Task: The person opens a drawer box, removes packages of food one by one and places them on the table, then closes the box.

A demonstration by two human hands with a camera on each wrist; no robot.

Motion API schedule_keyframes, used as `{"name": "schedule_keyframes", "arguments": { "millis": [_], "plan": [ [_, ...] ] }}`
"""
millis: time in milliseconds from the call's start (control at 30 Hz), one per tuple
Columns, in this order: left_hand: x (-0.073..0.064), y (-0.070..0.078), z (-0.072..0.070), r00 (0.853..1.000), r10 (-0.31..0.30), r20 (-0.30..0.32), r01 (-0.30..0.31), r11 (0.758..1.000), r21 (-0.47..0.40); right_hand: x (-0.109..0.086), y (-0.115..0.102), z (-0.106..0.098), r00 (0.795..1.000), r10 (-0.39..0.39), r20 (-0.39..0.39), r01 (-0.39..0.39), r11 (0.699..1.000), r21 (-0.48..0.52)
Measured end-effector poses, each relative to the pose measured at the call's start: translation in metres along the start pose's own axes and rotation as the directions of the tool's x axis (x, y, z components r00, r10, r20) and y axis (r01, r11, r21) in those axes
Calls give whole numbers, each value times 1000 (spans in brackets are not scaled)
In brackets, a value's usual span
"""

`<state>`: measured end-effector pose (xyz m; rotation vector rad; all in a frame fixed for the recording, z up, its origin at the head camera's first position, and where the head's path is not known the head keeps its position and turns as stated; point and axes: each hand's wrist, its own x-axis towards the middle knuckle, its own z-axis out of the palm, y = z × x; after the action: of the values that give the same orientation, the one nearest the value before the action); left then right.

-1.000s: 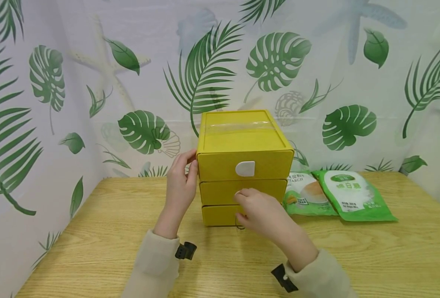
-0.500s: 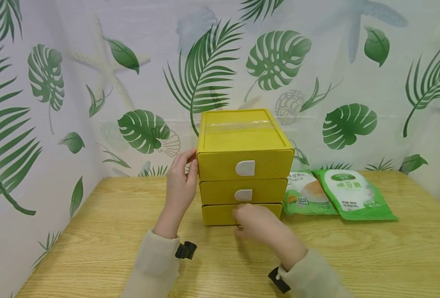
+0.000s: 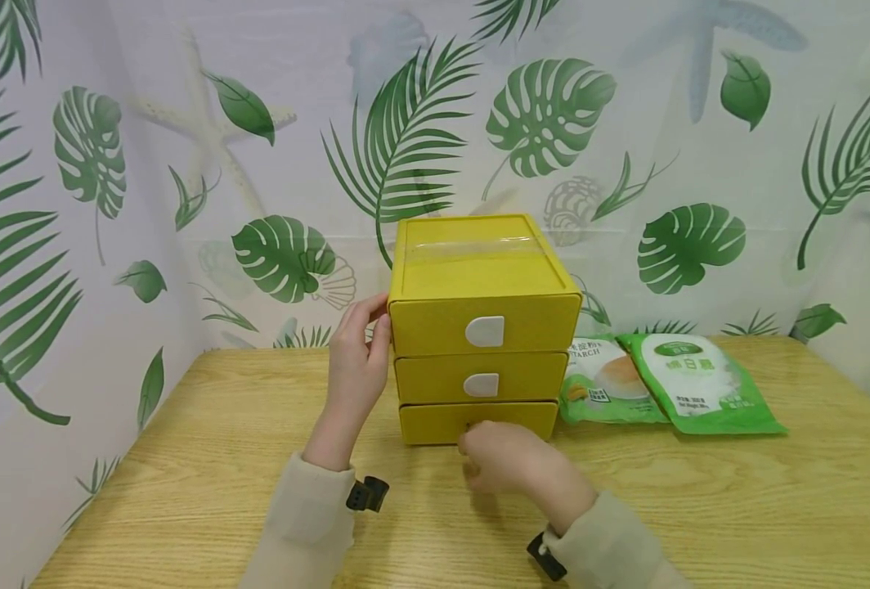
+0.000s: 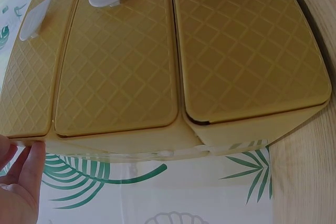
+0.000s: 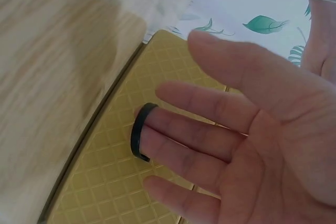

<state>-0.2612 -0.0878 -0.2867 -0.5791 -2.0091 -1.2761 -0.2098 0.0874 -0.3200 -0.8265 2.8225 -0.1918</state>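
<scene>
A yellow three-drawer storage box (image 3: 472, 278) stands on the table, the lower two fronts narrower than the top one. White tabs (image 3: 485, 331) mark the upper two drawers. A black loop handle (image 5: 136, 132) sits on the bottom drawer (image 3: 431, 424). My left hand (image 3: 359, 348) rests its fingertips against the box's upper left side, fingers mostly straight. At the bottom drawer, my right hand (image 3: 512, 458) has two fingertips behind the loop. In the right wrist view its fingers are fairly straight and the thumb stands apart. From the head view, the loop is mostly hidden by this hand.
Two green and white food packets (image 3: 700, 384) lie to the right of the box, one labelled starch. The wooden table (image 3: 258, 433) runs in front. Behind it hangs a leaf-printed cloth (image 3: 435, 114). Clear tape (image 3: 479, 248) crosses the box top.
My right hand has moved down from the middle drawer's tab to the bottom drawer, its fingertips now behind the black loop. My left hand stays against the box's side.
</scene>
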Motion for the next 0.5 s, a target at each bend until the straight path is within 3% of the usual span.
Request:
{"name": "schedule_keyframes", "arguments": {
  "millis": [500],
  "plan": [
    [0,-1,0,1000,16,-2,-16,1000,6,-14,-8,-2,999,-51,-21,48,994,-99]
  ]
}}
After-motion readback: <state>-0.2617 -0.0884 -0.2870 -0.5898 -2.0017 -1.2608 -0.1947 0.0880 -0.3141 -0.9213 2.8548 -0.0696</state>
